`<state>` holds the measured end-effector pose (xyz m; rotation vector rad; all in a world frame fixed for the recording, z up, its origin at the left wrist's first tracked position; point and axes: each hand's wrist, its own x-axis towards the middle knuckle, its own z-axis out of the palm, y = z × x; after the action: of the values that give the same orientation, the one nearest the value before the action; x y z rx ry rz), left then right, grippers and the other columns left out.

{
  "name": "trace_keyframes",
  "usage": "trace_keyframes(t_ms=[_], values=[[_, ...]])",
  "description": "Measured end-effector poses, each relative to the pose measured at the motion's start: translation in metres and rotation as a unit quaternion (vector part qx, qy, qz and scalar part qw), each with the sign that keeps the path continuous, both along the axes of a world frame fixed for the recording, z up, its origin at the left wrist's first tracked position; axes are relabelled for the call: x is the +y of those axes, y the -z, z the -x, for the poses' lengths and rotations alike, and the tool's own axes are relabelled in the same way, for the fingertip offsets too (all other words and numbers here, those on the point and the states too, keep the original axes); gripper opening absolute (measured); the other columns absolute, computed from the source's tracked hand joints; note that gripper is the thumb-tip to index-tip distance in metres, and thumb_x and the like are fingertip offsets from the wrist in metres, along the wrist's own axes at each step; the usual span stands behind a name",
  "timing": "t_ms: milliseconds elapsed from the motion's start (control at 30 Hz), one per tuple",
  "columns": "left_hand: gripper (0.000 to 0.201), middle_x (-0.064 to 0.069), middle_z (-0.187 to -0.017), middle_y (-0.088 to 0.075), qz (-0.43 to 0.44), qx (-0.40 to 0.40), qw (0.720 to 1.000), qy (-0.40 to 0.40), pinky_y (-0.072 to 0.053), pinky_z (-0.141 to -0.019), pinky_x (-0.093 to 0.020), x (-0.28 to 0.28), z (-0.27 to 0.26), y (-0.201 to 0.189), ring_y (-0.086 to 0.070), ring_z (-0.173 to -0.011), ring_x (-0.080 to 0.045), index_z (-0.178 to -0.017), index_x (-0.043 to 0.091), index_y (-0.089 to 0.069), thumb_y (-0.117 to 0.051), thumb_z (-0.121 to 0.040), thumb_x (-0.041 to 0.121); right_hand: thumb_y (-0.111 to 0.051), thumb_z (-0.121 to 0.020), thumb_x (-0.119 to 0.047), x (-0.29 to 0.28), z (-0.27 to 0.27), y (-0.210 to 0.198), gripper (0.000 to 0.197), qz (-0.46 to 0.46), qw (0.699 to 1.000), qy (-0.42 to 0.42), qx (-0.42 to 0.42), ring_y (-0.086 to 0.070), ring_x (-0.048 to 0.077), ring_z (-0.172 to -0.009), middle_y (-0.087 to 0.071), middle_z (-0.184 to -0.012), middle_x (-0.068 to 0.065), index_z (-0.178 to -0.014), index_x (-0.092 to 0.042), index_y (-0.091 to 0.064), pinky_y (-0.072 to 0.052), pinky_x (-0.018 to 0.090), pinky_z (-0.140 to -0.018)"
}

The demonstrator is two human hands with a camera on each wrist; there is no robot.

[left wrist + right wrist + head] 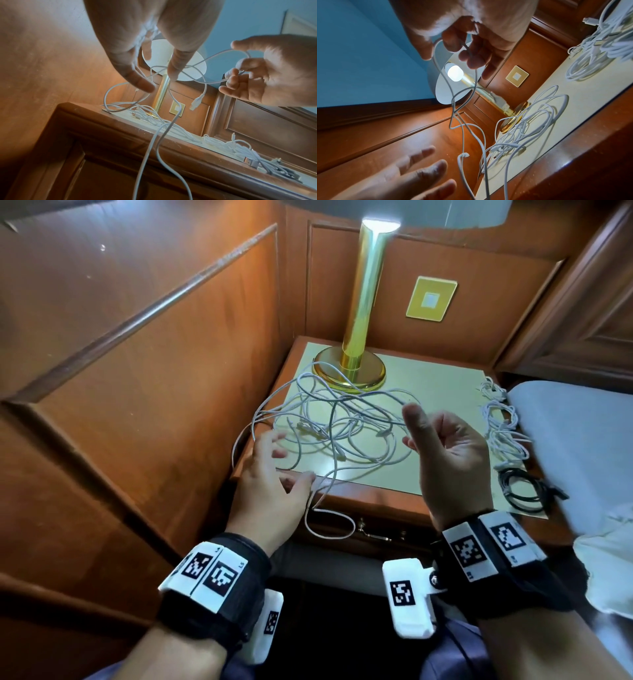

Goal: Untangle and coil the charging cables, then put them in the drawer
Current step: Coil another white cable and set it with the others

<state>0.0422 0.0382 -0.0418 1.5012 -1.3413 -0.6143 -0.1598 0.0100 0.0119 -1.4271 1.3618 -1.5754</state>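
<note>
A loose tangle of white charging cables (335, 422) lies on the pale top of the nightstand (438, 378). My right hand (411, 426) is raised above it, its fingers (467, 46) curled round a loop of one white cable (214, 81). That cable's USB plug (195, 104) dangles free below the hand. My left hand (289, 460) hovers over the front left corner with spread, straight fingers (145, 86); strands run between them ungripped. One loop (329, 525) hangs down over the shut drawer (373, 534).
A brass lamp (356, 337) stands lit at the back of the nightstand. Bunched white cables (500, 419) and a black cable (527, 487) lie along its right edge. A bed (582, 440) is on the right, wood panelling (137, 354) on the left.
</note>
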Motion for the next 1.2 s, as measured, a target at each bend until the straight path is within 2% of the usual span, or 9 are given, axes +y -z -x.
trace_keyframes(t_ms=[133,233,400,533,633,800,900,1000,1200], values=[[0.086,0.005,-0.130,-0.033,0.084,-0.050,0.995,-0.027,-0.058,-0.075,-0.027,-0.004,-0.003,0.000,-0.064,-0.077,-0.005,-0.150,0.038,-0.037,-0.077,-0.080,0.006,-0.068,-0.076,-0.039,0.003,-0.003,0.001,0.058,0.017,0.994,-0.106,-0.029,-0.055,0.021,-0.069,-0.048,-0.074,0.026,-0.062,0.013,-0.046,-0.047,0.025,-0.076],[0.080,0.003,-0.131,-0.037,0.112,-0.076,0.991,-0.021,-0.061,-0.072,-0.038,-0.006,-0.003,0.000,-0.062,-0.079,-0.010,-0.148,0.039,-0.041,-0.074,-0.083,0.006,-0.068,-0.071,-0.024,0.006,-0.004,0.000,0.042,0.010,0.984,-0.177,-0.032,-0.045,0.021,-0.072,-0.046,-0.070,0.008,-0.048,-0.007,-0.038,-0.041,0.036,-0.075],[0.051,-0.002,-0.115,-0.049,0.120,-0.074,0.990,-0.014,-0.058,-0.080,-0.039,-0.008,-0.007,-0.004,-0.059,-0.086,-0.004,-0.128,0.023,-0.063,-0.067,-0.084,-0.003,-0.067,-0.066,-0.015,0.005,-0.001,0.003,0.043,-0.004,0.972,-0.213,-0.100,-0.043,0.021,-0.072,-0.043,-0.067,0.009,-0.048,0.003,-0.033,-0.045,0.056,-0.081],[0.030,0.001,-0.107,-0.044,0.128,-0.134,0.983,-0.008,-0.057,-0.079,-0.045,-0.008,-0.012,-0.007,-0.061,-0.091,-0.031,-0.099,0.023,-0.069,-0.058,-0.080,0.003,-0.068,-0.067,-0.008,0.005,-0.004,0.001,0.025,-0.048,0.955,-0.218,-0.196,-0.047,0.020,-0.063,-0.047,-0.062,0.008,-0.050,-0.002,-0.051,-0.055,0.043,-0.078],[0.014,-0.003,-0.099,-0.048,0.129,-0.154,0.979,-0.041,-0.052,-0.070,-0.035,-0.007,-0.014,-0.012,-0.058,-0.081,-0.030,-0.088,0.022,-0.067,-0.059,-0.082,0.013,-0.069,-0.084,-0.016,0.002,-0.005,0.004,0.024,-0.077,0.960,-0.179,-0.202,-0.057,0.018,-0.059,-0.057,-0.063,0.004,-0.062,-0.012,-0.059,-0.058,0.039,-0.074],[0.007,0.001,-0.076,-0.054,0.106,-0.140,0.979,-0.101,-0.042,-0.063,-0.029,-0.002,-0.018,-0.023,-0.052,-0.070,-0.024,-0.072,0.025,-0.058,-0.058,-0.079,0.023,-0.071,-0.086,-0.044,0.000,-0.010,0.011,0.036,-0.141,0.972,-0.167,-0.091,-0.069,0.018,-0.079,-0.063,-0.094,0.006,-0.093,-0.011,-0.058,-0.057,0.037,-0.073],[0.020,0.007,-0.051,-0.046,0.064,-0.124,0.983,-0.117,-0.034,-0.051,-0.024,0.004,-0.018,-0.031,-0.042,-0.053,-0.009,-0.059,0.022,-0.049,-0.058,-0.074,0.031,-0.074,-0.077,-0.046,0.001,-0.017,0.014,0.045,-0.177,0.964,-0.194,-0.048,-0.071,0.019,-0.079,-0.062,-0.104,0.006,-0.106,-0.017,-0.056,-0.056,0.038,-0.070],[0.036,0.001,-0.049,-0.038,0.024,-0.153,0.983,-0.103,-0.031,-0.044,-0.028,0.005,-0.021,-0.033,-0.034,-0.048,-0.016,-0.051,0.010,-0.045,-0.058,-0.072,0.037,-0.080,-0.069,-0.054,0.003,-0.020,0.015,0.068,-0.197,0.962,-0.189,0.000,-0.072,0.021,-0.080,-0.065,-0.109,0.006,-0.122,-0.023,-0.051,-0.054,0.037,-0.068],[0.049,-0.002,-0.041,-0.051,-0.101,-0.149,0.983,0.048,-0.041,-0.053,-0.033,0.002,-0.030,-0.036,-0.054,-0.048,-0.015,-0.050,0.011,-0.067,-0.054,-0.075,0.050,-0.080,-0.061,-0.050,0.004,-0.022,0.014,0.118,-0.203,0.959,-0.197,0.010,-0.074,0.019,-0.088,-0.071,-0.107,0.000,-0.154,-0.032,-0.009,-0.058,0.039,-0.078]])
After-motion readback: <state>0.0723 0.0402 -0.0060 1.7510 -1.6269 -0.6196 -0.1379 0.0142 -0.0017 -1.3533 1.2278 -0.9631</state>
